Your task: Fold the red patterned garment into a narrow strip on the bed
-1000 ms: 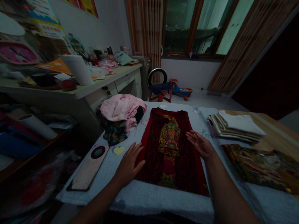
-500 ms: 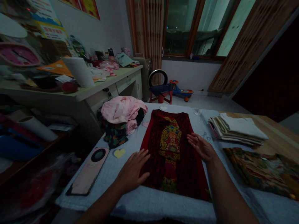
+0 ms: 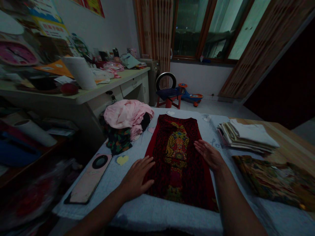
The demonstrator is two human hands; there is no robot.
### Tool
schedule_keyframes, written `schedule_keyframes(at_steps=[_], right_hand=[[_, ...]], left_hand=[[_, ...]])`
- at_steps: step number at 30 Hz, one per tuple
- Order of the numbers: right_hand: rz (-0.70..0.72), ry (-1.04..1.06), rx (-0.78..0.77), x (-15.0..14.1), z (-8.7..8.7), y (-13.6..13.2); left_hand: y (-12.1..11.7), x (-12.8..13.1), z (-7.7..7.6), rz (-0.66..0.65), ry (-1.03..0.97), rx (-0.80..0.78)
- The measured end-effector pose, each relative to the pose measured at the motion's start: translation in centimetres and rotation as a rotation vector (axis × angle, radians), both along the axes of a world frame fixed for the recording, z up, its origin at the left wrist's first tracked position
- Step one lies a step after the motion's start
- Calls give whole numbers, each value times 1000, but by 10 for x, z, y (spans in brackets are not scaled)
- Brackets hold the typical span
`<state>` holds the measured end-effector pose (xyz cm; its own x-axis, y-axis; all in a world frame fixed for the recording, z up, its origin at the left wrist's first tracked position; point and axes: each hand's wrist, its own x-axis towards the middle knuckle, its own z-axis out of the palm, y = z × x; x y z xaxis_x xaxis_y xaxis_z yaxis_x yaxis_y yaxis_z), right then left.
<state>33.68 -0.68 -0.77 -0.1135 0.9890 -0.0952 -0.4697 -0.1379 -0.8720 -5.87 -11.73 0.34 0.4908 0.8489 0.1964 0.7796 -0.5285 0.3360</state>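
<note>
A dark red garment with a yellow patterned panel down its middle lies flat on a pale padded table cover. My left hand rests open and flat on the garment's left edge, fingers spread. At the garment's right side my right hand lies open, fingers stretched out, pointing left. Neither hand holds anything.
A heap of pink and dark floral clothes sits at the far left of the table. A long pink board lies near the left edge. Folded pale cloths and a patterned fabric lie right. A cluttered desk stands left.
Both hands stay on the garment. The left hand has slid slightly toward me along the left edge. The view has shifted a little.
</note>
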Motion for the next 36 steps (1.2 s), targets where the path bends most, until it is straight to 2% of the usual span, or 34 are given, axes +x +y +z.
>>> schedule_keyframes(at_steps=[4, 6, 9, 13, 18, 28, 36], right_hand=[[15, -3, 6, 0, 0, 1], [14, -1, 6, 0, 0, 1], [12, -1, 2, 0, 0, 1], [14, 6, -3, 1, 0, 1], [14, 13, -4, 1, 0, 0], [-13, 25, -44, -2, 4, 0], [5, 48, -37, 0, 1, 3]], left_hand=[[22, 16, 17, 65, -8, -41], [39, 27, 20, 69, -18, 14], [64, 42, 13, 66, -24, 90], [81, 51, -5, 101, 45, 48], [79, 50, -15, 92, 98, 35], [76, 50, -16, 90, 183, 70], [75, 51, -9, 86, 179, 37]])
